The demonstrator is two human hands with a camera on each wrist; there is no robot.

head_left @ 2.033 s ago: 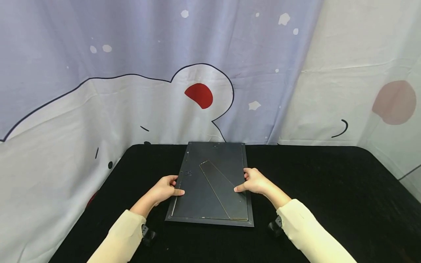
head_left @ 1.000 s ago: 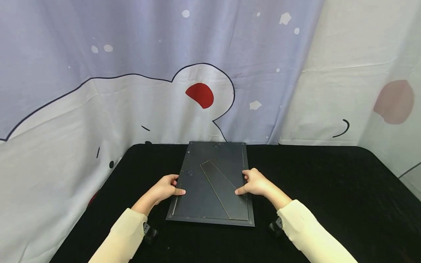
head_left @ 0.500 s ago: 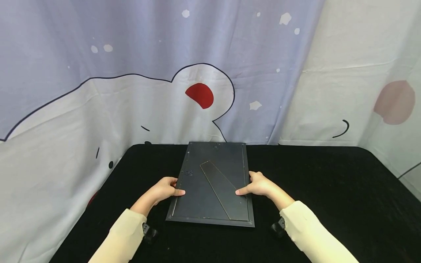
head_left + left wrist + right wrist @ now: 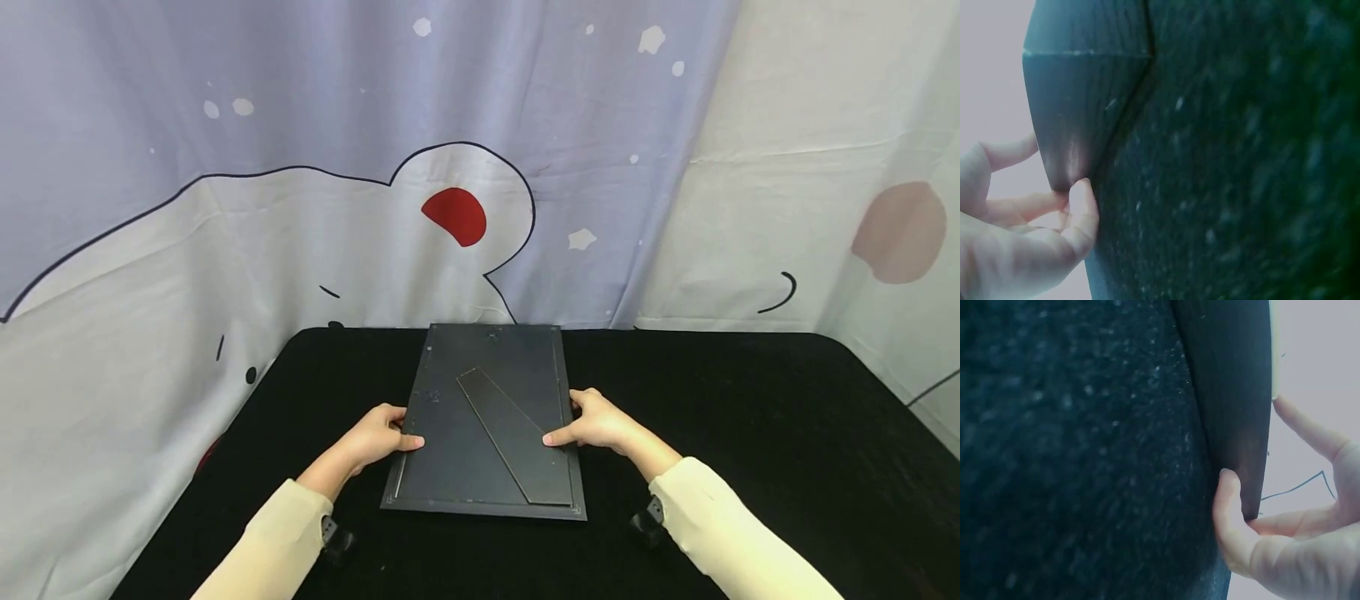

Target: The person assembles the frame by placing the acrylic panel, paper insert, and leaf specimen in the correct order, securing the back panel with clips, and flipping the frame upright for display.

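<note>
Picture frame (image 4: pixel 450 433), back up, centre of head view; long axis running bottom to top; left hand (image 4: pixel 378 435) pinches left long edge, right hand (image 4: pixel 596 423) right one, equally near; whether raised off bench (image 4: pixel 750 417), cannot tell.

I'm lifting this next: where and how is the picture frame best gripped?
Probably by both long sides of the picture frame, coming from left and right, thumbs on its back, fingers around the outer edge, as the left hand and right hand hold it. It is broad and thin, back up, so opposite edges should balance it; avoid pulling the stand leg, which may swing.
</note>
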